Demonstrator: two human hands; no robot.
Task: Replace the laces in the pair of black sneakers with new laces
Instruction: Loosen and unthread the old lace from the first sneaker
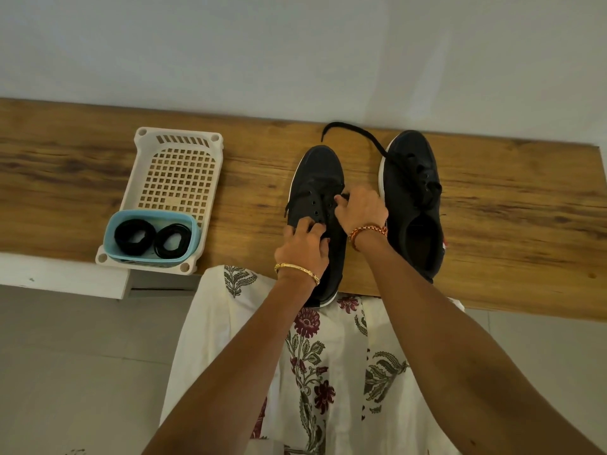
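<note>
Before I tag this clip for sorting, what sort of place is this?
Probably a home, not a workshop: a wood-grain shelf against a plain wall, a plastic basket holding coiled laces, and sneakers being handled by bare hands.

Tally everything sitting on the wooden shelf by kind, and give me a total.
Black sneakers: 2, the left sneaker under both hands and the right sneaker beside it
Coiled black laces: 2, left coil and right coil, in the blue tub
Blue tub: 1
White basket: 1
Total: 6
</note>
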